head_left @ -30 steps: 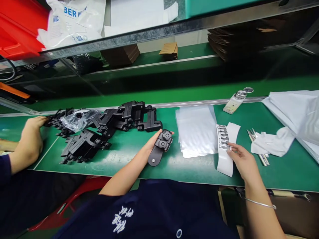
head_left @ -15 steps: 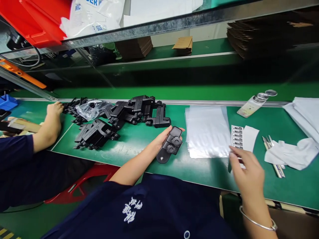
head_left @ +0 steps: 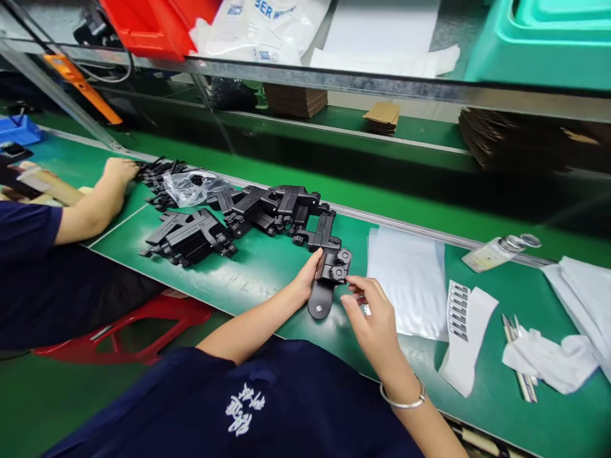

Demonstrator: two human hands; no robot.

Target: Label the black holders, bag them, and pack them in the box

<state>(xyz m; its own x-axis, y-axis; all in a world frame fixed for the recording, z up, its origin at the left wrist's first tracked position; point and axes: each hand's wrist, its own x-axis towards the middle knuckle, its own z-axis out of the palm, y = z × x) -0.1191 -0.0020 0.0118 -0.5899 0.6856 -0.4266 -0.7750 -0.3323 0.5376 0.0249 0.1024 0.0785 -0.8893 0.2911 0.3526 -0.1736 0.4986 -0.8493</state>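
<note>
My left hand is wrapped around a black plastic clamp bracket with two round knobs and a rounded, flat end. Close by its right side is my right hand, thumb and forefinger slightly apart. Whether anything small sits on those fingertips I cannot make out. Beyond the held bracket lies a pile of similar black brackets, with another group of brackets farther left. Right of my hands are a stack of clear plastic bags and a strip of printed labels on white backing.
A co-worker's arm reaches small black parts on the left. At right are a capped bottle, pen-like tools and a crumpled white cloth. A metal shelf edge runs above the green bench.
My right hand has moved left from the label strip to beside the bracket. My left hand still holds the bracket, now turned more upright. The view has shifted and tilted.
</note>
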